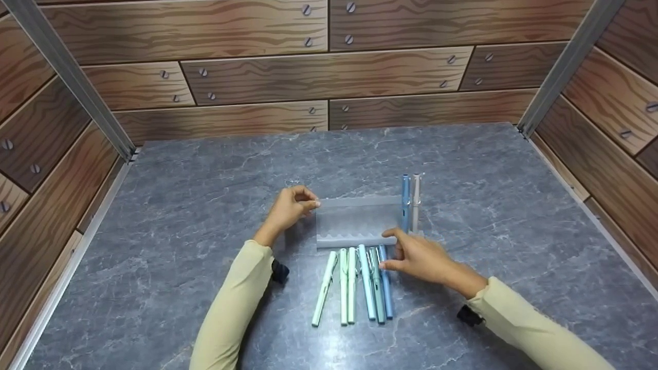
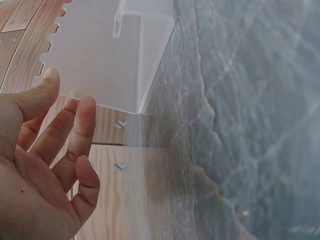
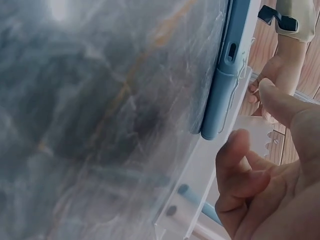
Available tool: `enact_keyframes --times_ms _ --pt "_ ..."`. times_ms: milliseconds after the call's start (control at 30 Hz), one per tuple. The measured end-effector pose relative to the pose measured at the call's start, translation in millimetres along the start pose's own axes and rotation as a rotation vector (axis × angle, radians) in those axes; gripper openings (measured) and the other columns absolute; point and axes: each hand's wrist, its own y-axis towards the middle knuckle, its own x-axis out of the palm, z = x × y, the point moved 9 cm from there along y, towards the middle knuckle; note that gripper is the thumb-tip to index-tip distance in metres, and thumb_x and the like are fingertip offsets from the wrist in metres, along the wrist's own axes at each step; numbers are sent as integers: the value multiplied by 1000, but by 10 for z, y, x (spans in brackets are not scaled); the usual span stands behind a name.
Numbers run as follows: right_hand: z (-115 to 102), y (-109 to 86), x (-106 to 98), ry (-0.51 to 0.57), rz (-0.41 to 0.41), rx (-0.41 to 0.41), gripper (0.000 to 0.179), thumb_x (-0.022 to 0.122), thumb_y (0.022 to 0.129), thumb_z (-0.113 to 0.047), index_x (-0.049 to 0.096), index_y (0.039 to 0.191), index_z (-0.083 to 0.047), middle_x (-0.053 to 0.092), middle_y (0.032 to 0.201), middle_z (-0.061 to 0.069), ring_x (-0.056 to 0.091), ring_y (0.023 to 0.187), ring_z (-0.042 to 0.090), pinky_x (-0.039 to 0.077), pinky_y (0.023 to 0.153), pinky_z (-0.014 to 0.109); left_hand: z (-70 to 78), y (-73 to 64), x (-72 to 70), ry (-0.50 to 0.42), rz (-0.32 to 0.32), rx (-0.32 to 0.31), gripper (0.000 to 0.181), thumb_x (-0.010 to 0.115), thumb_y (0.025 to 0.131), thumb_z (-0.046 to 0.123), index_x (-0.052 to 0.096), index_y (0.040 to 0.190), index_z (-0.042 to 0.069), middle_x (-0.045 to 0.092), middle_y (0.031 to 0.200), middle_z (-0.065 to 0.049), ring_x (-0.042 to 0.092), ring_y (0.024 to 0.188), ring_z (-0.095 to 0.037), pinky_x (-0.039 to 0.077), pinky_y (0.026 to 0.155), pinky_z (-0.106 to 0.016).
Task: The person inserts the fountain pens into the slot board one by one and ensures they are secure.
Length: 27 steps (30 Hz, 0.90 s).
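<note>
A translucent plastic pen stand (image 1: pixel 360 221) with a scalloped edge lies across the middle of the table. My left hand (image 1: pixel 293 208) pinches its back left corner, thumb in front of the notched panel (image 2: pixel 100 55) in the left wrist view. At the stand's right end, a blue pen (image 1: pixel 405 195) and a pinkish-grey pen (image 1: pixel 416 198) lie side by side. My right hand (image 1: pixel 419 257) hovers at the front right, thumb and forefinger apart with nothing between them. Just beside its thumb is a loose blue pen (image 1: pixel 386 293); the capped end of a blue pen (image 3: pixel 217 105) shows in the right wrist view.
In front of the stand lie a dark teal pen (image 1: pixel 378 293), a pale aqua pen (image 1: pixel 366 285), and several light green pens, the leftmost green pen (image 1: pixel 324 290) slanting. Wood-patterned walls (image 1: pixel 329 77) enclose the grey marbled table (image 1: pixel 205 180) at the back and sides.
</note>
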Motion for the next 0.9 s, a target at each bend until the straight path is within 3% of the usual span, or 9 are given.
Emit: enact_keyframes --times_ms 467,900 --pt "5 -19 135 21 -82 -2 76 74 76 -52 48 133 -8 55 70 -7 46 56 8 39 51 24 5 1 -8 -8 17 23 5 71 85 5 67 86 2 72 87 -9 67 83 -36 56 73 -44" --pt "3 -29 147 -39 -72 5 75 75 75 -52 48 132 -10 55 69 -9 46 56 7 39 52 27 -16 10 7 -17 3 14 7 70 86 7 67 89 1 72 89 -9 67 81 -33 56 71 -40"
